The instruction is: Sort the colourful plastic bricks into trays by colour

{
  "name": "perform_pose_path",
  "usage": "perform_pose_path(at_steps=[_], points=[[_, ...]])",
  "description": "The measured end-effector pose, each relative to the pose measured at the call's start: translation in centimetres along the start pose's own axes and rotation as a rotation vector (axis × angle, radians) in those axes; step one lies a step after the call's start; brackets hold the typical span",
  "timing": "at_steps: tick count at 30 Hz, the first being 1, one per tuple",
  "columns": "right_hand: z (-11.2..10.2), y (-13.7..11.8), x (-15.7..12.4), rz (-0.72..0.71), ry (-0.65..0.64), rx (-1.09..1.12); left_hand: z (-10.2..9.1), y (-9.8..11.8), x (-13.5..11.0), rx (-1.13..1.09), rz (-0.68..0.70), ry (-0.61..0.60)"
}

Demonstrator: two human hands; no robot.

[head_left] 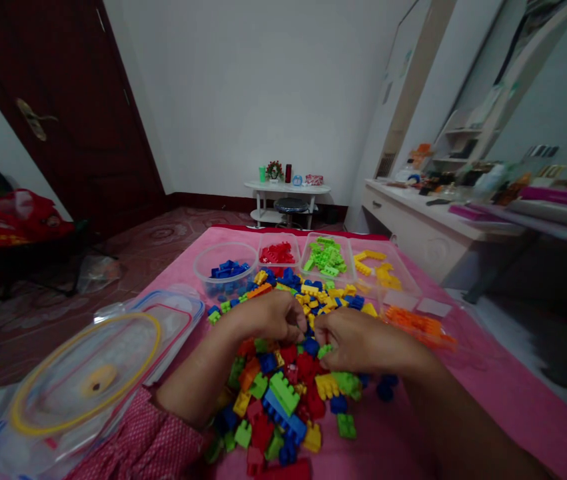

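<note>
My left hand (283, 317) and my right hand (346, 339) are close together over a heap of mixed toy building blocks (283, 393). The fingers of my left hand are curled inward, and whatever they hold is hidden. My right hand is closed too, its fingertips down among the blocks beside a small green block (324, 351); what it grips does not show. A blue block (311, 346) lies just below the gap between both hands. Yellow blocks (313, 303) are spread behind my fingers.
Along the far side stand a round tub (200, 270) of blue blocks and clear boxes with red blocks (278, 253), green blocks (326, 255) and yellow blocks (387, 275). Orange blocks (416, 325) lie at right. Stacked clear lids (128, 353) lie at left on the pink cloth (378, 440).
</note>
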State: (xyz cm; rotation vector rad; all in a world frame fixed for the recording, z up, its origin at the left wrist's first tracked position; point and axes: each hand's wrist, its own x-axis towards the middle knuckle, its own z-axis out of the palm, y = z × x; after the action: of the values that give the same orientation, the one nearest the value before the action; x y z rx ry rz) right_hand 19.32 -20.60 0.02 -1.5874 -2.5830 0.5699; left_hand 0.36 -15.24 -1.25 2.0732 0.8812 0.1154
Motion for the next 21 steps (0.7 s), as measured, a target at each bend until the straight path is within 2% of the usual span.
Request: perform_pose_path(at_steps=[2,5,7,11,13,16,21], points=[[-0.4,0.5,0.4,0.024,0.062,0.093,-0.4,0.0,0.1,-0.176,-0.013,0.059],[-1.0,0.9,1.1,0.056,0.234,0.329,-0.7,0.4,0.3,-0.480,-0.021,0.208],[-1.1,0.9,1.6,0.053,0.335,0.507,-0.8,0.6,0.5,-0.646,-0.019,0.267],[-0.8,0.6,2.2,0.021,0.397,0.781,-0.8,0.6,0.8,-0.877,-0.057,0.358],[-0.7,0.3,2.3,0.031,0.409,0.854,-0.9,0.3,1.0,-0.986,-0.095,0.366],[-0.8,-0.2,2.3,0.077,0.437,0.953,-0.9,0.0,1.2,-1.083,-0.090,0.299],[-1.0,-0.6,2.4,0.109,0.556,1.051,-0.7,0.1,1.1,-0.997,-0.082,0.275]])
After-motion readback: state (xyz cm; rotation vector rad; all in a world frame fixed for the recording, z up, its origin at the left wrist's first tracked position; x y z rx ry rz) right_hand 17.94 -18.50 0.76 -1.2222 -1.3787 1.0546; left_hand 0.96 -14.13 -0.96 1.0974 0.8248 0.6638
